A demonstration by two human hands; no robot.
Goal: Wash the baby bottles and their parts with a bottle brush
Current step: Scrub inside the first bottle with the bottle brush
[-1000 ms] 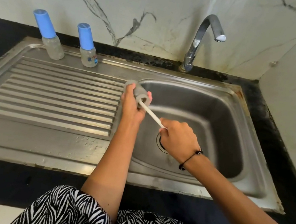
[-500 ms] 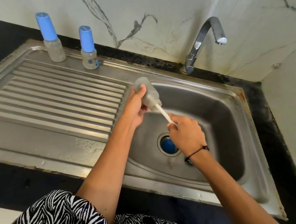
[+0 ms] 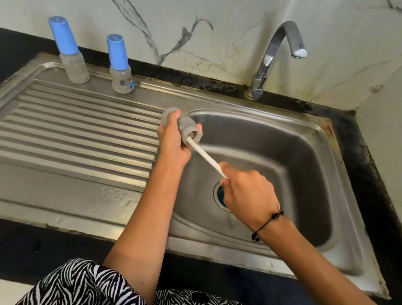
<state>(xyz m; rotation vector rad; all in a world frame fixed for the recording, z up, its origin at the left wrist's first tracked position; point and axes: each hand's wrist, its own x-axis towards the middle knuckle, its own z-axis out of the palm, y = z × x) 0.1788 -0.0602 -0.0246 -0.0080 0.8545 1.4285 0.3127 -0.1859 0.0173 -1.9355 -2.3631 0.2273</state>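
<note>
My left hand grips a clear baby bottle lying on its side at the left rim of the sink basin, its mouth turned toward me. The white handle of the bottle brush runs out of that mouth; the bristle end is inside the bottle. My right hand holds the handle's lower end above the drain. Two more bottles with blue caps stand upright at the back of the drainboard, one on the left and one to its right.
The ribbed steel drainboard fills the left side. A chrome tap rises behind the basin, with no water running. A marble wall stands behind and to the right. Black countertop borders the sink.
The bottle has swung so its mouth faces me again, and my right hand has pulled back toward the drain, drawing more of the brush handle out.
</note>
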